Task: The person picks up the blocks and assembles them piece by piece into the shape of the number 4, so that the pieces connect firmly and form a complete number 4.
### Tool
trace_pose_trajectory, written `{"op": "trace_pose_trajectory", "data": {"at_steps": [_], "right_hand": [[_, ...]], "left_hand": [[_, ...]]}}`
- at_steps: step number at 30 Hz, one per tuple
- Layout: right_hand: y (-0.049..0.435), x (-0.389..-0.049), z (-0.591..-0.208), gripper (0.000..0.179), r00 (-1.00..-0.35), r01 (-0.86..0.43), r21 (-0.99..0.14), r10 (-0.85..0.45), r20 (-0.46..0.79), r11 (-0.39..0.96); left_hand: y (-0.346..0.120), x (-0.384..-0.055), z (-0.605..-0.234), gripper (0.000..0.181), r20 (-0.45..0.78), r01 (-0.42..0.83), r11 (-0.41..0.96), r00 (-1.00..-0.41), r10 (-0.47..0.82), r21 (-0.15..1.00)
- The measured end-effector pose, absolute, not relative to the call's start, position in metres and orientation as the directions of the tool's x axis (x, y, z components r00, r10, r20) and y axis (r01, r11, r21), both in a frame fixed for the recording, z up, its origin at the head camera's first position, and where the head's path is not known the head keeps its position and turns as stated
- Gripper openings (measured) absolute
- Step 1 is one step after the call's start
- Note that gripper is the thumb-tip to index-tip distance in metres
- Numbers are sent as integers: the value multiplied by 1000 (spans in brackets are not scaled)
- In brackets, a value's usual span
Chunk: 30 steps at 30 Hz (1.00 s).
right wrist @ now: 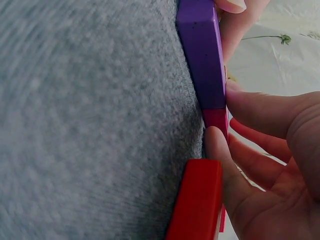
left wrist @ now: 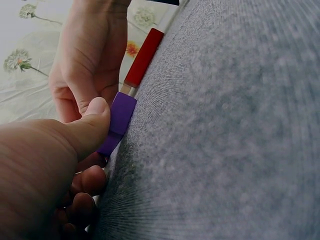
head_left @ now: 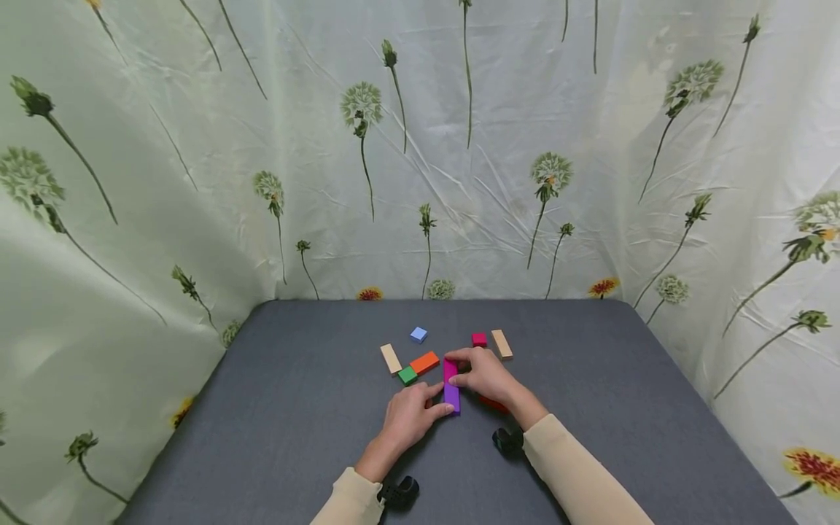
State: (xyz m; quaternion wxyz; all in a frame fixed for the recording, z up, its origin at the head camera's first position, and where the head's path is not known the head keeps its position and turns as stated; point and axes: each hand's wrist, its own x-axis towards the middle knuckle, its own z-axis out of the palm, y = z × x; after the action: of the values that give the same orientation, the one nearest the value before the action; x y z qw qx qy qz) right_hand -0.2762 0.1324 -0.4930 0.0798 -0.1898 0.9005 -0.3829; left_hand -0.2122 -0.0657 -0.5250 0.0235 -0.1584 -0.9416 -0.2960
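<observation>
A purple block [head_left: 451, 397] and a magenta block [head_left: 449, 369] lie end to end on the grey table, their short ends touching. My left hand [head_left: 407, 417] grips the purple block, its thumb near the block's closer end and its index finger along the side. With thumb and index finger my right hand [head_left: 487, 375] pinches the magenta block, partly covering it. In the right wrist view the seam between purple block [right wrist: 204, 60] and magenta block [right wrist: 216, 119] shows. A red block [right wrist: 197, 200] lies close beside the right hand; in the head view the right forearm partly hides it.
Left of the pair lie an orange block [head_left: 424, 362], a green block [head_left: 407, 375] and a plain wooden block [head_left: 391, 359]. Farther back are a blue block [head_left: 418, 335], a crimson block [head_left: 479, 340] and another wooden block [head_left: 502, 344]. A flowered curtain [head_left: 459, 182] hangs behind the table [head_left: 275, 423].
</observation>
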Motion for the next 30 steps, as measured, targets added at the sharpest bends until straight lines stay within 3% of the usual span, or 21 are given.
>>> {"op": "trace_pose_trajectory", "data": {"at_steps": [21,30], "right_hand": [[132,-276,-491,48,-910,-291,-724,-416,6,626],[132,-275,-487,49,-910,-275,-737,-414,-8,618]], "left_hand": [[-63,-210,-522,56,137,318,799,-947,290,511],[-65,-211,-520,59,83,278,787,-956,280,551]]}}
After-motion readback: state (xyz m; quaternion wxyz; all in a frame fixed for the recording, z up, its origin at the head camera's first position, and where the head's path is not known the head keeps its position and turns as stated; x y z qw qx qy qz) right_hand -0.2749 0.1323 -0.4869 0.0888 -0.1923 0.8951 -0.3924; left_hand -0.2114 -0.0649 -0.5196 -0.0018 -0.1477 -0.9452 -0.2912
